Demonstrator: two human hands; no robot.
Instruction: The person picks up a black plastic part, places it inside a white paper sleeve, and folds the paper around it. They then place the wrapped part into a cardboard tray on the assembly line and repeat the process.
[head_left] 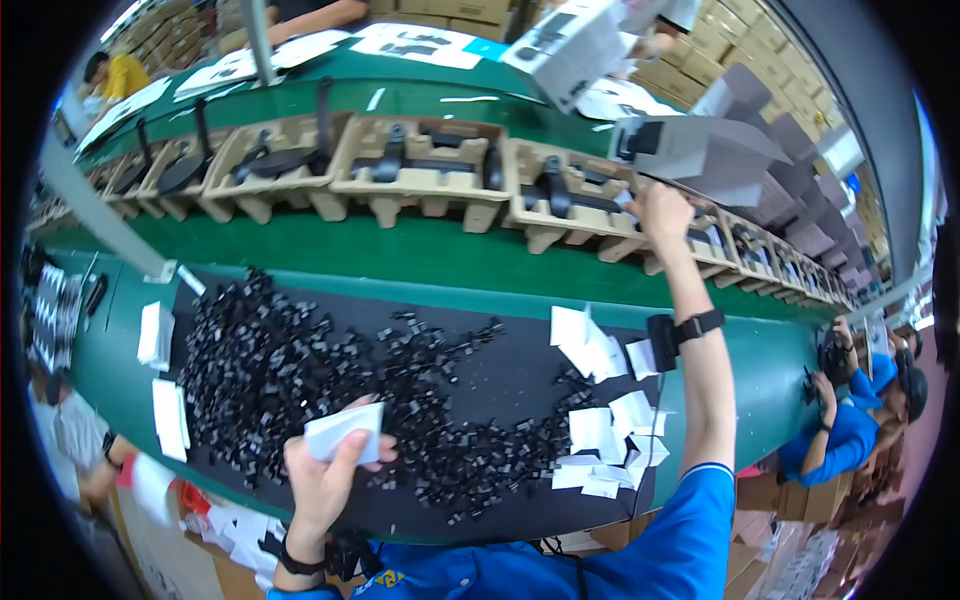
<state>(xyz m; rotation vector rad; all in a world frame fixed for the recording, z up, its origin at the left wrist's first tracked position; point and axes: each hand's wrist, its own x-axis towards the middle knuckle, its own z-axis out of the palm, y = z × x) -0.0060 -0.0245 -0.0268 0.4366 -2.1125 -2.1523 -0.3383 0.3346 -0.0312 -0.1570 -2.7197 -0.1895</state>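
Note:
My left hand (335, 455) is closed on a small folded white paper leaflet (345, 430), thumb across its face, above a heap of small black plastic parts (270, 370). My right arm stretches away to the conveyor. There my right hand (664, 212) is bent down over the edge of a brown moulded-pulp tray (545, 222), its fingers curled. What those fingertips hold, if anything, is too small to make out. Black parts with a strap-like piece (556, 190) lie in that tray. The tray to its left (360, 180) carries similar black parts.
More pulp trays line the green conveyor (440, 240). White leaflets lie at the right (600, 435) and left (170, 420) of the black mat (500, 370). An open grey box (710, 150) stands behind the trays. A blue-sleeved co-worker (850, 430) works at right; a metal post (110, 210) rises at left.

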